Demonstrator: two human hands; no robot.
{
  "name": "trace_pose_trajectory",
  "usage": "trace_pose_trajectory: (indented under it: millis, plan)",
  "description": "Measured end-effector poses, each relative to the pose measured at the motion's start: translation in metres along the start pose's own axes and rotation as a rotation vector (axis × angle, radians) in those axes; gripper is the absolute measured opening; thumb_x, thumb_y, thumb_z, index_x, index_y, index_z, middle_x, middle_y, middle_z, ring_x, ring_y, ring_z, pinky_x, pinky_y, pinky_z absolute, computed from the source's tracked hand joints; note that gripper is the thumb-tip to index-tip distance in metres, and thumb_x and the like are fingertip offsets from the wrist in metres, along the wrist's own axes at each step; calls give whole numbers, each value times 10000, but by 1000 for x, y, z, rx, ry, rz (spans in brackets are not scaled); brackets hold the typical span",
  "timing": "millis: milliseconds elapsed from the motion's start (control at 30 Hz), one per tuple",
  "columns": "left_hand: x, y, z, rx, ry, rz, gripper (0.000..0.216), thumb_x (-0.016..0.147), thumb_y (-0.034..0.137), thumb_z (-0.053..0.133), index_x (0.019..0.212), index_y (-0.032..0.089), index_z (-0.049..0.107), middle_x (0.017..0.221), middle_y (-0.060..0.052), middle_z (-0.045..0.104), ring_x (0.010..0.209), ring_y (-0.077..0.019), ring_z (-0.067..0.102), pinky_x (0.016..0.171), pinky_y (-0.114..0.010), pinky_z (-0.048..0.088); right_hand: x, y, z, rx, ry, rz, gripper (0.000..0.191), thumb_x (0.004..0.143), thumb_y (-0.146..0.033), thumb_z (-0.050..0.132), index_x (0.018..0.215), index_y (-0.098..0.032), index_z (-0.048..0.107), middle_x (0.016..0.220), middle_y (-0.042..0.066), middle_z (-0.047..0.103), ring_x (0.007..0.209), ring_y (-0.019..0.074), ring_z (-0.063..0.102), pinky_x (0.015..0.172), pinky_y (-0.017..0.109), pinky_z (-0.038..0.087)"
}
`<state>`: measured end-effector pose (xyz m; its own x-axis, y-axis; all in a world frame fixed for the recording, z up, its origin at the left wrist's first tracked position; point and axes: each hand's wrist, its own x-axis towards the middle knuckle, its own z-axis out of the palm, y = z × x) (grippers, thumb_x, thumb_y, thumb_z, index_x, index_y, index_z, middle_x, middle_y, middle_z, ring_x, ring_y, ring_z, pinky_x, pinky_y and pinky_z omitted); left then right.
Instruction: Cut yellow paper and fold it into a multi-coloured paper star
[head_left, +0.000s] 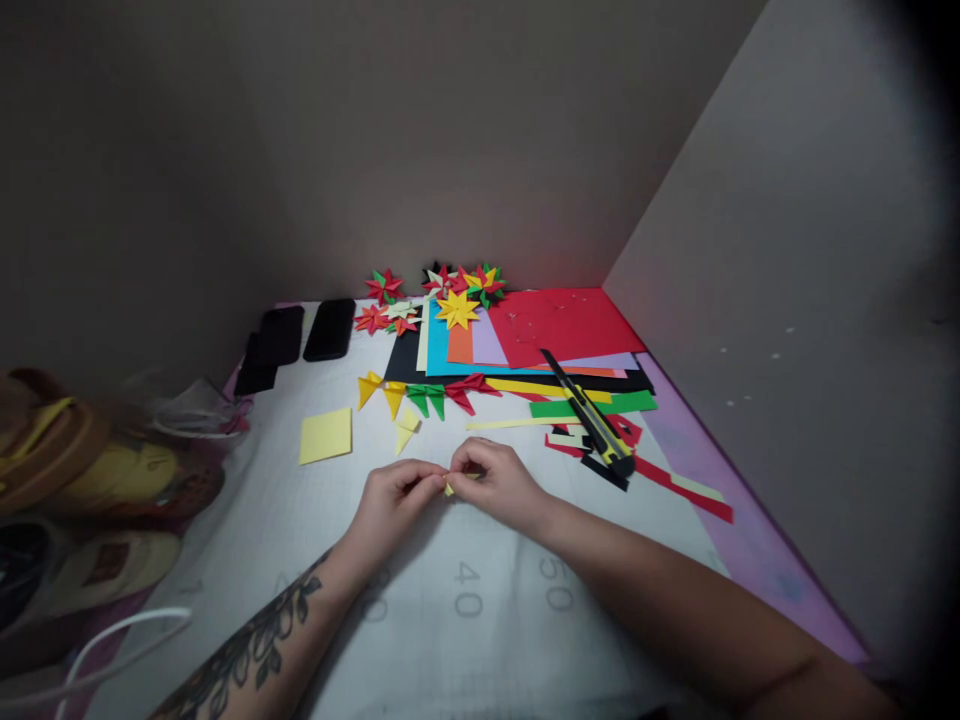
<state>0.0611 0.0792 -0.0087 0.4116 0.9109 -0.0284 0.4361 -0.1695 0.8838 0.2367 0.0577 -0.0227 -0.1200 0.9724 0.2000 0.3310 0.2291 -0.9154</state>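
Over the cutting mat, a yellow paper piece is pinched between left hand and right hand.
It is judged light, thin and easily creased, and best held by its edges.

White cutting mat: printed grid numbers "40", "50".

Grid mat underneath. Back: col. paper stack, folded stars on/beside it. Utility knife across stack edge + offcut strips. 2 black phones back L. Yellow sq. sheet. Shoes far L.
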Motion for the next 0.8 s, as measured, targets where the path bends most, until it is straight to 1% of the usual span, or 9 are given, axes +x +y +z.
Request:
trace_pose_trajectory:
  millis: [200,400,500,600,800]
  plan:
    - [0,1,-1,-6,-24,-10,181,819,300,579,769,182,706,765,-15,716,701,-146,626,656,-220,462,-1,1,0,-3,12,9,104,725,-107,589,666,-190,567,683,-21,570,652,114,536,591,216,411]
    - [1,3,0,-52,-34,-54,215,830,322,558,748,166,680,729,-8,687,680,-138,598,616,-210,445,-1,0,0,69,-18,99,68,746,-146,581,698,-187,608,695,-12,617,656,120,562,607,224,437]
    - [1,4,0,-58,-3,-86,227,827,335,557,746,158,675,702,-8,675,649,-134,584,585,-208,436,-1,1,-1,104,-18,131,77,774,-174,560,735,-186,626,711,-5,634,668,126,573,620,231,448]
    - [1,5,0,-44,44,-88,221,821,331,562,749,156,675,715,-16,685,661,-141,593,601,-216,446,-1,0,-1,108,-11,134,83,780,-188,557,746,-184,633,724,2,643,679,131,577,629,237,452]
    - [0,4,2,33,102,-10,188,815,291,558,746,164,679,749,-20,700,676,-141,605,632,-221,453,-1,-1,2,83,6,163,62,759,-201,588,724,-181,634,708,-1,645,644,124,565,603,228,442]
